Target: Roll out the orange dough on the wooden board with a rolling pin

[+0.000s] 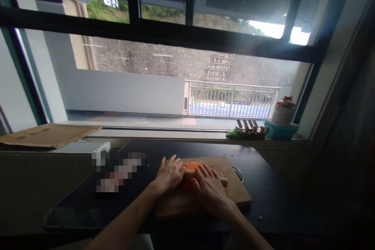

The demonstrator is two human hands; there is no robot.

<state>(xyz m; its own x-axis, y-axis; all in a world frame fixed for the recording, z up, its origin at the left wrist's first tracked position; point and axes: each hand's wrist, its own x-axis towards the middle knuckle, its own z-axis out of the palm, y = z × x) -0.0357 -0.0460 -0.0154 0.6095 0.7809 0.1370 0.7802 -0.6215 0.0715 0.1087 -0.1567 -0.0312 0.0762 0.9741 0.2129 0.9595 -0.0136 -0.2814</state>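
A wooden rolling pin [191,174] lies across a flat orange piece [191,165], which looks like dough or clay, on a wooden cutting board [238,193]. My left hand [170,172] rests on the pin's left part, fingers stretched forward and the thumb toward the middle. Over the pin's right part, my right hand [211,185] lies flat with its fingers extended. Neither hand wraps round the pin. Its right end sticks out past my right hand, while its left end is hidden. Some orange shows between my hands, below the pin.
The board, with a metal handle [238,174], lies on a dark table [275,191]. Left of it is a blurred-out item [120,174]. A brown paper envelope [47,134] lies far left. A teal box [281,129] and a slatted wooden object [252,129] stand on the windowsill.
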